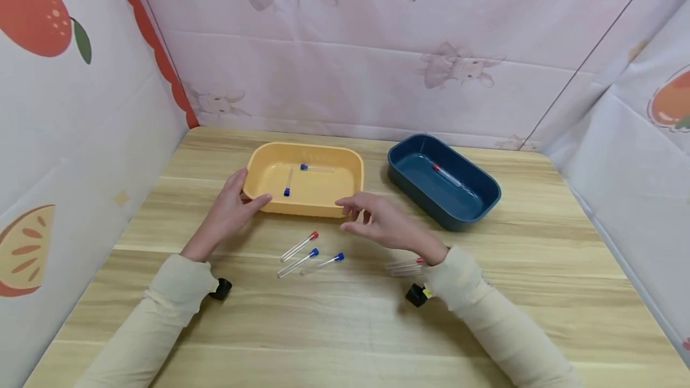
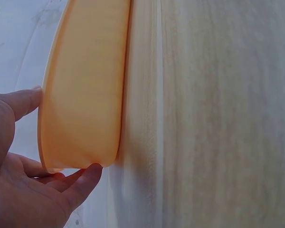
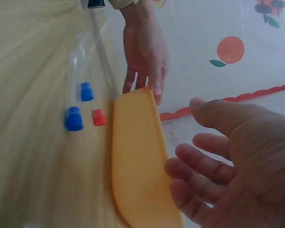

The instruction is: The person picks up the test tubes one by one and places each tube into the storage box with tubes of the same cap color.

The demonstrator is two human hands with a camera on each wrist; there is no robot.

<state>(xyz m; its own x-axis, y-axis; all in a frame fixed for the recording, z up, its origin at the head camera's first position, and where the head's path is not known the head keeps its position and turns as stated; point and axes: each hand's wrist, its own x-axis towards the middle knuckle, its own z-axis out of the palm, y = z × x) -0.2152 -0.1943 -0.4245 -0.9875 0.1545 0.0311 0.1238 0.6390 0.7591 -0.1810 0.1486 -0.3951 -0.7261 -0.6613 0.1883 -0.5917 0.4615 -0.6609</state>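
Note:
A yellow plastic bin stands on the table, with two blue-capped test tubes lying inside. My left hand grips its near left corner, thumb at the rim and fingers against the end wall, as the left wrist view shows. By the near right corner, my right hand has loosely bent fingers and holds nothing; its fingertips are right beside the bin wall. In front of the bin lie a red-capped test tube and two blue-capped test tubes.
To the right stands a dark blue bin, turned at an angle, with a red-capped test tube in it. More tubes with red caps lie partly hidden beside the right sleeve. Printed cloth walls close off the table's back and sides.

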